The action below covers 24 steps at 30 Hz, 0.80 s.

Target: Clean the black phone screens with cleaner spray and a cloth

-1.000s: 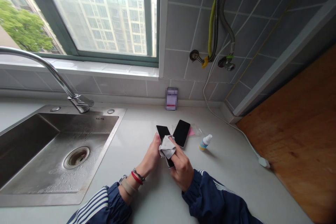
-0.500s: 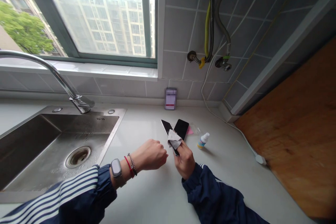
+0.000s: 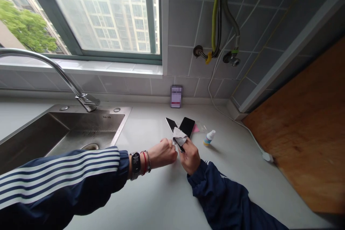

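The left hand [image 3: 164,153] is curled into a loose fist, its fingers folded on nothing that shows, just beside a black smartphone [image 3: 171,124]. The right hand [image 3: 190,156] holds that phone tilted off the white table [image 3: 151,201], its fingers seemingly pinching a grey microfibre cloth [image 3: 179,136] against the glass. Another phone [image 3: 187,126] lies flat just behind, near a small dropper bottle [image 3: 209,138].

Light: bright window [image 3: 102,14] daylight | shadows: soft | edges: curved, stretched
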Tool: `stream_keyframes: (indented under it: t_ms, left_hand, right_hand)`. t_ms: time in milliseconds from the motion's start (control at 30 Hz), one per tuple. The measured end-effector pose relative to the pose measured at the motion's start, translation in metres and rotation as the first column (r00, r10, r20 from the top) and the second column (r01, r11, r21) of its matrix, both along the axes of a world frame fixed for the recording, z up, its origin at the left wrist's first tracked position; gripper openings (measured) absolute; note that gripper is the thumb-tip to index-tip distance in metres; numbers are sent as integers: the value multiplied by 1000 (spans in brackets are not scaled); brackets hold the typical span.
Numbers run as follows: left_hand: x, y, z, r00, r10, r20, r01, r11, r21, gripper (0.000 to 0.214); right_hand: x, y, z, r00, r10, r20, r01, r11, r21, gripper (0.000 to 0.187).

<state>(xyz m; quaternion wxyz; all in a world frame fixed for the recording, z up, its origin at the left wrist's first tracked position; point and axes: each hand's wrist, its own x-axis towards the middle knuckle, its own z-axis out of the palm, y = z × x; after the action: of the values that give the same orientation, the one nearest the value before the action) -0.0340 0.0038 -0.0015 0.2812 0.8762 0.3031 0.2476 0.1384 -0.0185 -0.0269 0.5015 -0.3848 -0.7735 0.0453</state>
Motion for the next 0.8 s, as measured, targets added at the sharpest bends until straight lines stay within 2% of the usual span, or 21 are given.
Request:
stream_keyframes:
  t_ms: [167,300,533,667,800]
  left_hand:
    - [3,10,-3,990,64,123,-59,997,-41,51]
    - [4,18,-8,987,75,144,-69,996,-51,49]
    - [4,25,-9,985,114,132,-101,990,-99,36]
    - [0,29,-9,967,211,141,-191,971,-141,23]
    - [-1,25,-5,907,375,191,-340,920,-193,17]
  right_hand:
    - [-1,-3,3,1000,-13,-5,13,1000,12,60]
    - [-1,-3,1,1000,-2,7,2,1000,3,66]
    - [-1,-2,1,1000,-9,3,9,1000,1,57]
    - [-2,-2,1,1000,-8,6,8,1000,-1,60]
    - [-1,-2,-1,1000,-18,19,18,1000,-17,67]
